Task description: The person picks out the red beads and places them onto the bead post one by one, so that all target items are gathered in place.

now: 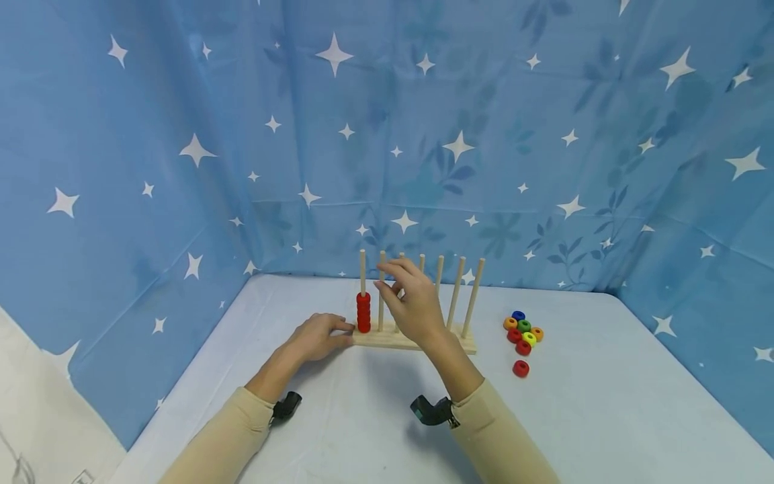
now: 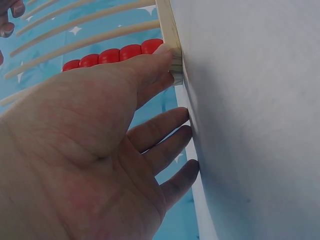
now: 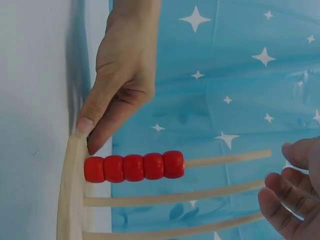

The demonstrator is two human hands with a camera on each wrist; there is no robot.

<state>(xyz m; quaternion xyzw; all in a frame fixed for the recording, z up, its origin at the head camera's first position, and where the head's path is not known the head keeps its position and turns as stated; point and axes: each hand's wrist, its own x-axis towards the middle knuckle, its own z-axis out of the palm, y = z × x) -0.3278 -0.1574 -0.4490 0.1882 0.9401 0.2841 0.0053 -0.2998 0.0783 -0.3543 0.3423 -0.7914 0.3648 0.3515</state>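
Observation:
A wooden peg rack with several upright rods stands on the table. Red beads are stacked on its leftmost rod, down against the base; the right wrist view shows the bead stack closely. My left hand pinches the left end of the base between thumb and index finger, its other fingers extended in the left wrist view. Up near the tops of the left rods is my right hand, fingers loosely bent and thumb apart from them. No bead shows between its fingertips, and part of the rack is hidden behind it.
Loose beads in red, orange, yellow, green and blue lie grouped right of the rack. One red bead lies slightly nearer. A white cloth covers the table; a blue star-patterned curtain hangs behind and at the sides.

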